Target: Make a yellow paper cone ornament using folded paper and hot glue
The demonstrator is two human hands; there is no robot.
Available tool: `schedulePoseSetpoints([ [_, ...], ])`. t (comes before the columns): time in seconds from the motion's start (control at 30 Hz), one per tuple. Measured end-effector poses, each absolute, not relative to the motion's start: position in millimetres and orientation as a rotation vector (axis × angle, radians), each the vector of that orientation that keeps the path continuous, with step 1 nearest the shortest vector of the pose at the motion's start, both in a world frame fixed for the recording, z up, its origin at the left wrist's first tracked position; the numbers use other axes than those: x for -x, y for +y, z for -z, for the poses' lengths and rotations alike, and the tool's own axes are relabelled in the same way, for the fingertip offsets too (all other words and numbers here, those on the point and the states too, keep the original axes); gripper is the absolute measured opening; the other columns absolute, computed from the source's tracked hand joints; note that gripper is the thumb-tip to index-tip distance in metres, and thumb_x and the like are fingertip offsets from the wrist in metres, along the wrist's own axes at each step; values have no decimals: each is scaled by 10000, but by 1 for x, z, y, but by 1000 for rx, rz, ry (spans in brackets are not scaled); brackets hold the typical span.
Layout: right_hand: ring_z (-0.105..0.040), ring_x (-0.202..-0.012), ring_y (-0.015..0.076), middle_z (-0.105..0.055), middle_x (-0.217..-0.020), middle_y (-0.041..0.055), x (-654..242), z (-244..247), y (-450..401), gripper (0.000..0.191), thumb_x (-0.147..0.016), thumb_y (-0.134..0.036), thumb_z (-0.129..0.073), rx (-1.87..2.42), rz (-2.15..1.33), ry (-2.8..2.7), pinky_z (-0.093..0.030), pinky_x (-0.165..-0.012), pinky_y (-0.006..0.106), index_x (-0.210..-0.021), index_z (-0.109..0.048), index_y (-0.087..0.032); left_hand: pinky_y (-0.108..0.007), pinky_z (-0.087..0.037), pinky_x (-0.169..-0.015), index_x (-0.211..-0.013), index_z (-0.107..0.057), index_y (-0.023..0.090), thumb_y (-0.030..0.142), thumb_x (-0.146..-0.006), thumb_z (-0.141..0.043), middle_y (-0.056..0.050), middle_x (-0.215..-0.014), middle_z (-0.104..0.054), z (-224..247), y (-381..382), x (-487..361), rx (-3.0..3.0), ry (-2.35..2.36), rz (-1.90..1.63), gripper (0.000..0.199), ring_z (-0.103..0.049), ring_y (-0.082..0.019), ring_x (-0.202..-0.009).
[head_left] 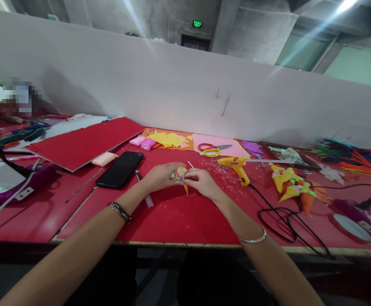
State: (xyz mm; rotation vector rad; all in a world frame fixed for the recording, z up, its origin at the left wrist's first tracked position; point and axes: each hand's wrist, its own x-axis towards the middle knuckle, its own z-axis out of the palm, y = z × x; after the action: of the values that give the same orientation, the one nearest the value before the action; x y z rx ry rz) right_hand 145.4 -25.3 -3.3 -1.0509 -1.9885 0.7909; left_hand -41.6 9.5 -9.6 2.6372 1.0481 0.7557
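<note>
Over the middle of the red table, my left hand point(164, 175) is closed around a small craft ice-cream cone point(186, 190). Its yellow tip points down, and bits of green and yellow show at its top between the fingers. My right hand point(201, 180) meets it from the right, fingertips pinched together at the cone's top; what they grip is hidden. A short thin pale stick point(190, 163) shows just beyond the right fingers. I cannot tell whether it lies on the table or is held.
A yellow glue gun point(236, 163) with a looping black cord lies right, beside several finished cones point(289, 193). Scissors point(211, 149) rest on pink paper behind. Left are a black phone point(120, 170), a clear-ended pen point(148, 199) and a red board point(86, 142). A white partition point(172, 85) stands behind.
</note>
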Motion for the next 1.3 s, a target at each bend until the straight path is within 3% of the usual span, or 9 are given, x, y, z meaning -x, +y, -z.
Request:
schedulePoseSetpoints([
  [0.13, -586, -772, 139, -652, -825, 35, -148, 6, -24, 143, -739, -214, -547, 1071, -793, -2065, -424, -723, 256, -794, -670, -166, -293, -420, -725, -1047, -517, 193, 551, -693, -532, -97, -995, -611, 11, 10, 41, -2695, 1021, -705, 504, -579, -228, -889],
  [0.4, -556, -764, 139, -628, -785, 17, -146, 7, -22, 132, -739, -163, -519, 999, -836, -2122, -403, -713, 247, -787, -642, -153, -219, -338, -538, -839, -507, 167, 537, -781, -423, -29, -780, -584, 6, 3, 41, -3003, 968, -677, 384, -550, -132, -640],
  [0.63, -531, -695, 124, -592, -724, -5, -145, 8, -24, 89, -715, -129, -513, 999, -1031, -2032, -410, -699, 259, -743, -588, -166, -220, -291, -501, -844, -509, 177, 539, -807, -367, -15, -774, -594, 5, 3, 40, -3196, 935, -680, 391, -524, -114, -582],
  [0.8, -509, -704, 114, -581, -773, 7, -142, 7, -25, 100, -738, -158, -496, 1068, -872, -1987, -396, -688, 253, -796, -576, -159, -223, -281, -504, -825, -528, 160, 448, -846, -366, -19, -722, -595, 6, 6, 41, -3248, 924, -667, 332, -519, -111, -572],
  [1.07, -496, -702, 112, -536, -733, -12, -143, 6, -22, 80, -769, -235, -483, 1041, -736, -1926, -381, -645, 239, -733, -526, -178, -213, -288, -533, -763, -537, 173, 248, -869, -339, -8, -669, -579, 4, 4, 39, -3248, 771, -739, 236, -500, -102, -582],
  [1.2, -480, -586, 92, -491, -646, -40, -147, 5, -18, 89, -746, -274, -495, 1057, -837, -1579, -385, -562, 220, -719, -482, -191, -220, -301, -541, -746, -541, 167, 245, -849, -346, -24, -665, -589, 1, 1, 39, -3139, 945, -796, 234, -520, -122, -598],
  [1.3, -486, -530, 81, -502, -614, -48, -151, 5, -14, 115, -718, -298, -522, 1034, -951, -1272, -403, -531, 215, -755, -490, -193, -227, -299, -527, -746, -550, 163, 356, -851, -340, -39, -651, -597, -3, 3, 42, -2946, 1319, -792, 305, -541, -141, -602],
])
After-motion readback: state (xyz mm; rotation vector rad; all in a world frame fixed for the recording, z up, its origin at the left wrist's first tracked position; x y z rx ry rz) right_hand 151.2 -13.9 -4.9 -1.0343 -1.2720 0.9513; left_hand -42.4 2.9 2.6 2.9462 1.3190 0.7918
